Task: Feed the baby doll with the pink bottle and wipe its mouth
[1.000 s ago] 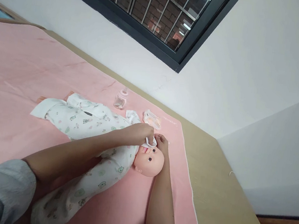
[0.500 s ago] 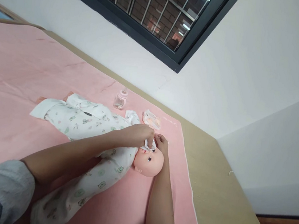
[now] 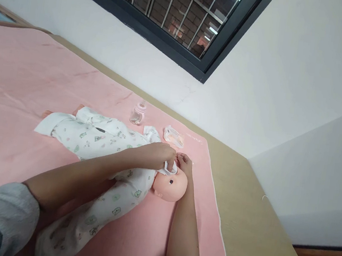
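Observation:
A baby doll (image 3: 169, 188) in a white printed outfit (image 3: 110, 132) lies on its back on a pink mat (image 3: 33, 72), head to the right. My left hand (image 3: 157, 155) is closed on a small white cloth (image 3: 169, 169) and presses it to the doll's face. The cloth and fingers cover the mouth and far eye; the near eye shows. Curled around the far side of the doll's head, my right hand (image 3: 185, 163) cups it, its forearm passing along the crown. Part of its fingers is hidden.
A baby bottle (image 3: 138, 113) stands beyond the doll's body. Near my hands lies a clear packet (image 3: 173, 136) with pale orange contents. The mat ends at a wooden surface (image 3: 242, 208), with a white wall (image 3: 230, 110) and a dark-framed window (image 3: 203, 71) behind.
My left hand has shifted the cloth slightly across the doll's face, so the far eye and mouth that showed before are covered. My right hand stays in place.

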The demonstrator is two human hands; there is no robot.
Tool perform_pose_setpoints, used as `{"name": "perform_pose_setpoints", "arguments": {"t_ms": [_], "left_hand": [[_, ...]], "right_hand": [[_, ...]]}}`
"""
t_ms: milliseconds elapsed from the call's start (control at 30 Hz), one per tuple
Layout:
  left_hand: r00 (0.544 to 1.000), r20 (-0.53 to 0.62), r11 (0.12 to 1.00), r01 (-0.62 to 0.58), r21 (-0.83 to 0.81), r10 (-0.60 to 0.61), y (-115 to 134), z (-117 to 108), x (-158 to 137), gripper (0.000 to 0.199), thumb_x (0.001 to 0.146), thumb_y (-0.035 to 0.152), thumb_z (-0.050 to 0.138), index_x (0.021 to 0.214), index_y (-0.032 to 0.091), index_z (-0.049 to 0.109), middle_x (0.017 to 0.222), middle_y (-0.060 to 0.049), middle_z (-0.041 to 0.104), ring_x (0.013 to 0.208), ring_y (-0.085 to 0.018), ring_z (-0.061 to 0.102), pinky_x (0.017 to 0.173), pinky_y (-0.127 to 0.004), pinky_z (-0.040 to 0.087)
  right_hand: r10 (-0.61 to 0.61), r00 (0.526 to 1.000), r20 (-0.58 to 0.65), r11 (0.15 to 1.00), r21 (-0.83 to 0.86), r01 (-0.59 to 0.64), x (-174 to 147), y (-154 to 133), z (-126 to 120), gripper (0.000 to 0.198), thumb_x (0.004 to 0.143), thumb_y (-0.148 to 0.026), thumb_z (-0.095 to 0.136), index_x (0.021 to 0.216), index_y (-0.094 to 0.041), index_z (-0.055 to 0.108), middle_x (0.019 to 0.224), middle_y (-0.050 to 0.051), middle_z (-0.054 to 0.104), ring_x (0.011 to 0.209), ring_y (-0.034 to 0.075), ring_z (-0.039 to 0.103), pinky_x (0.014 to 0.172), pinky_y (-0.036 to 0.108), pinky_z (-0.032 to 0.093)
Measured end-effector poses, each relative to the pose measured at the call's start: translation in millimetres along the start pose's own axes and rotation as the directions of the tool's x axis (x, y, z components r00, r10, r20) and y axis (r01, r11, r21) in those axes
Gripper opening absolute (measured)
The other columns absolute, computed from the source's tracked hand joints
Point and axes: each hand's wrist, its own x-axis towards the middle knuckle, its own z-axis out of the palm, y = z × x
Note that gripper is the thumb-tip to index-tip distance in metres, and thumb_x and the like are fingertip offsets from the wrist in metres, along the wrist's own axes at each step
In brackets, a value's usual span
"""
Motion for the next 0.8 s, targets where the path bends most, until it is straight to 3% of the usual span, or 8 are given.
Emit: {"name": "perform_pose_setpoints", "arguments": {"t_ms": [100,200,300,433,533,667,733,800], "left_hand": [[1.000,-0.015,1.000,-0.012,-0.013,0.012,-0.4,-5.5,-3.1,0.052,0.064,-0.008,0.048,0.088,0.026,0.078,0.089,-0.002,0.067,0.087,-0.018,0.059,0.070,-0.025,0.040],[0.990,-0.140,0.999,0.007,-0.053,-0.014,-3.2,-13.0,-7.7,0.051,0.064,-0.008,0.046,0.087,0.025,0.078,0.107,-0.002,0.066,0.097,-0.018,0.060,0.079,-0.025,0.043],[0.945,-0.309,0.992,0.081,-0.101,-0.108,-6.4,-20.7,-12.4,0.044,0.070,-0.003,0.047,0.088,0.024,0.077,0.128,-0.002,0.060,0.117,-0.021,0.054,0.097,-0.030,0.043],[0.887,-0.418,0.979,0.159,-0.125,-0.198,-9.4,-27.4,-14.5,0.036,0.074,0.002,0.048,0.086,0.022,0.076,0.136,-0.003,0.055,0.128,-0.023,0.048,0.106,-0.036,0.041],[0.873,-0.437,0.976,0.191,-0.103,-0.217,-12.8,-28.8,-13.5,0.035,0.074,0.003,0.048,0.085,0.021,0.075,0.138,-0.004,0.054,0.129,-0.024,0.048,0.108,-0.038,0.040],[0.880,-0.425,0.976,0.214,-0.041,-0.211,-18.9,-27.9,-13.1,0.036,0.075,0.005,0.047,0.090,0.020,0.076,0.138,-0.006,0.054,0.129,-0.026,0.048,0.109,-0.042,0.039],[0.883,-0.418,0.974,0.225,-0.020,-0.212,-21.0,-27.3,-13.5,0.035,0.077,0.007,0.046,0.090,0.020,0.076,0.138,-0.006,0.055,0.130,-0.026,0.047,0.110,-0.043,0.039],[0.885,-0.414,0.973,0.231,-0.007,-0.213,-22.4,-27.1,-13.8,0.033,0.079,0.009,0.046,0.090,0.020,0.075,0.137,-0.005,0.056,0.130,-0.026,0.047,0.110,-0.043,0.038]], "right_hand": [[-0.007,1.000,0.004,1.000,0.007,0.007,-3.1,-1.0,1.1,0.034,0.061,-0.044,0.075,0.083,-0.019,0.066,0.084,0.005,0.073,0.082,0.019,0.066,0.080,0.033,0.055],[-0.019,1.000,0.013,1.000,0.018,0.018,-8.3,-5.2,1.6,0.032,0.065,-0.040,0.074,0.087,-0.019,0.067,0.089,0.005,0.073,0.083,0.018,0.066,0.081,0.033,0.055],[-0.060,0.998,0.024,0.994,0.090,0.057,-13.3,-18.6,0.9,0.030,0.070,-0.038,0.073,0.093,-0.020,0.067,0.096,0.005,0.072,0.086,0.017,0.067,0.087,0.034,0.054],[-0.212,0.976,0.047,0.969,0.143,0.203,-25.9,-60.0,3.2,0.031,0.072,-0.038,0.075,0.098,-0.024,0.066,0.109,0.004,0.069,0.093,0.016,0.066,0.092,0.033,0.053],[-0.377,0.916,0.135,0.926,0.058,0.372,-47.3,-100.9,12.6,0.034,0.074,-0.041,0.075,0.103,-0.026,0.066,0.123,0.005,0.063,0.108,0.020,0.062,0.097,0.037,0.051],[-0.528,0.774,0.349,0.784,-0.151,0.603,-82.4,-139.0,33.6,0.041,0.076,-0.038,0.076,0.115,-0.031,0.064,0.139,0.004,0.053,0.134,0.022,0.046,0.110,0.041,0.042],[-0.525,0.754,0.394,0.704,-0.296,0.645,-94.6,-145.4,44.1,0.038,0.077,-0.039,0.076,0.113,-0.032,0.066,0.139,0.003,0.052,0.136,0.022,0.042,0.113,0.043,0.037],[-0.517,0.763,0.388,0.650,-0.403,0.645,-100.5,-145.2,52.2,0.027,0.079,-0.040,0.074,0.104,-0.030,0.069,0.133,0.003,0.057,0.131,0.022,0.048,0.112,0.042,0.037]]}}
